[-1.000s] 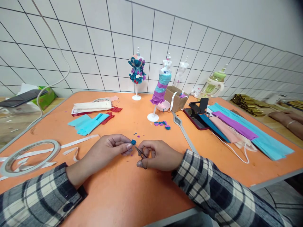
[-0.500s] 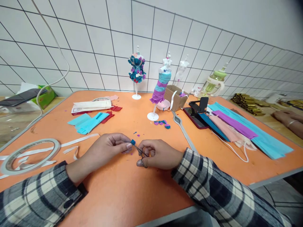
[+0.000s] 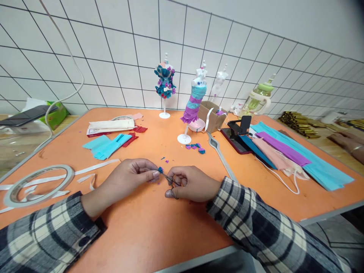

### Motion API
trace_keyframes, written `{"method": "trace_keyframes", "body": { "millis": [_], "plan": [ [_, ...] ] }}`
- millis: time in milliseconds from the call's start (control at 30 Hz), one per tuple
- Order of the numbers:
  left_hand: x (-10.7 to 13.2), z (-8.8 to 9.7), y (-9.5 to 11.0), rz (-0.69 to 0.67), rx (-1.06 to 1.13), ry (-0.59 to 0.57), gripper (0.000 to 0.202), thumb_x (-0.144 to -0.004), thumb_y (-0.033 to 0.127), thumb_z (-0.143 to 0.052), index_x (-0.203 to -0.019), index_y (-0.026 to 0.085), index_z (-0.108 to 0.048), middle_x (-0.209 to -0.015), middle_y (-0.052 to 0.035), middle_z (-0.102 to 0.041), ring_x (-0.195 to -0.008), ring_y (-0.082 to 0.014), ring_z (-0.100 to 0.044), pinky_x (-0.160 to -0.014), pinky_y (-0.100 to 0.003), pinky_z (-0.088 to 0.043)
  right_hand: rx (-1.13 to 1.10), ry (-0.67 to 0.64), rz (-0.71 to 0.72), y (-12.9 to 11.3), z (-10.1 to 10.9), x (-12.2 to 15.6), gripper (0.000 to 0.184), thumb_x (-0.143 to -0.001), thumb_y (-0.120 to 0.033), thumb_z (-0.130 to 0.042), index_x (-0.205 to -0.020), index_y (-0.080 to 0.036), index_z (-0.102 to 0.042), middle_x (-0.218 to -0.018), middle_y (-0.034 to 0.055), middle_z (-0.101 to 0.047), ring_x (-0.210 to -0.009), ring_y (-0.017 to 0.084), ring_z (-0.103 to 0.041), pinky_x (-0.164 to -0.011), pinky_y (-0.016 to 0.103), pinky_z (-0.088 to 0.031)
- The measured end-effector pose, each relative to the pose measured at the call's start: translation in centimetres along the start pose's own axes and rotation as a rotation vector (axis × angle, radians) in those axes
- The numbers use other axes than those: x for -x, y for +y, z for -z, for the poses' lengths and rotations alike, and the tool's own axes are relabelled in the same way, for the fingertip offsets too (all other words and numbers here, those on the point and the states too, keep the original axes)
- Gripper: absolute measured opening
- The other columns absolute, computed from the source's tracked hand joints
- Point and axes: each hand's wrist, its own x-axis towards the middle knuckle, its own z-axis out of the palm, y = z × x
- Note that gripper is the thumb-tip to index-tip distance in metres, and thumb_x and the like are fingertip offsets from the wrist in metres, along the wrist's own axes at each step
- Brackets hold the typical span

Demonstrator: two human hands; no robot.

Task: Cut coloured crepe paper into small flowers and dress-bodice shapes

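Note:
Between thumb and fingertips, my left hand (image 3: 135, 172) pinches a small piece of dark blue crepe paper (image 3: 160, 170). My right hand (image 3: 192, 182) has its fingers in the loops of small scissors (image 3: 172, 181), whose tips meet the paper's edge. Tiny blue and purple scraps (image 3: 167, 161) lie just beyond. Farther off is a row of small blue and purple paper pieces (image 3: 196, 147). Behind them stands a miniature dress form (image 3: 196, 94) wrapped in light blue and purple paper. Another dress form (image 3: 165, 83), to its left, wears dark blue ruffles with purple and red bits.
A tape roll (image 3: 38, 185) and white strips lie at left, near folded light blue paper (image 3: 110, 146). At right are a phone (image 3: 236, 141), coloured paper sheets (image 3: 295, 155) and a bottle (image 3: 257, 99). A cardboard box (image 3: 212, 115) sits behind. Another person's hand (image 3: 345, 142) rests far right.
The scissors' handles have spread slightly apart at the paper's edge. Both hands stay nearly in place; the whole view has shifted a little.

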Motion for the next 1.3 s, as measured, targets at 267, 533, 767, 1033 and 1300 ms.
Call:
{"method": "trace_keyframes", "body": {
  "millis": [267, 533, 767, 1033, 1300],
  "plan": [
    [0.07, 0.12, -0.64, 0.034, -0.003, -0.024, 0.016, -0.07, 0.036, -0.074, -0.072, 0.02, -0.077, -0.066, -0.0015, -0.076, -0.061, -0.0154, -0.066, -0.061, -0.023, -0.053, -0.021, 0.001, 0.025, 0.11, -0.2, 0.08, 0.032, -0.075, -0.044, -0.074, -0.081, -0.022, -0.052, -0.061, -0.0089, -0.041, -0.054, 0.007, -0.036, -0.048, 0.02, -0.027],
    [0.05, 0.0, -0.71, 0.045, 0.02, -0.047, 0.013, -0.071, 0.033, -0.074, -0.073, 0.02, -0.076, -0.066, -0.0001, -0.075, -0.061, -0.0134, -0.064, -0.062, -0.022, -0.051, -0.013, 0.018, 0.037, 0.35, -0.24, -0.08, 0.034, -0.075, -0.046, -0.075, -0.081, -0.021, -0.053, -0.061, -0.0087, -0.042, -0.054, 0.007, -0.037, -0.047, 0.02, -0.028],
    [-0.06, -0.02, -0.76, 0.058, 0.045, -0.074, 0.012, -0.073, 0.032, -0.074, -0.074, 0.019, -0.076, -0.065, 0.0012, -0.073, -0.062, -0.0123, -0.064, -0.063, -0.021, -0.051, -0.046, 0.014, 0.026, 0.34, -0.26, 0.02, 0.031, -0.077, -0.043, -0.074, -0.082, -0.021, -0.053, -0.058, -0.0095, -0.039, -0.051, 0.006, -0.036, -0.045, 0.02, -0.028],
    [-0.02, -0.01, -0.37, 0.083, 0.071, -0.081, 0.01, -0.069, 0.03, -0.075, -0.068, 0.02, -0.075, -0.059, 0.003, -0.069, -0.057, -0.0112, -0.061, -0.06, -0.02, -0.05, -0.058, 0.004, -0.006, 0.44, -0.23, -0.08, 0.029, -0.076, -0.041, -0.074, -0.082, -0.021, -0.054, -0.057, -0.0095, -0.041, -0.047, 0.006, -0.04, -0.043, 0.02, -0.031],
    [-0.13, 0.15, -0.93, 0.083, 0.109, -0.147, 0.012, -0.073, 0.03, -0.075, -0.068, 0.02, -0.074, -0.062, 0.0021, -0.071, -0.059, -0.0113, -0.062, -0.062, -0.02, -0.05, -0.109, -0.025, -0.04, 0.43, -0.29, 0.0, 0.031, -0.076, -0.044, -0.074, -0.081, -0.022, -0.053, -0.057, -0.0093, -0.042, -0.044, 0.007, -0.04, -0.04, 0.02, -0.034]
  ]
}}
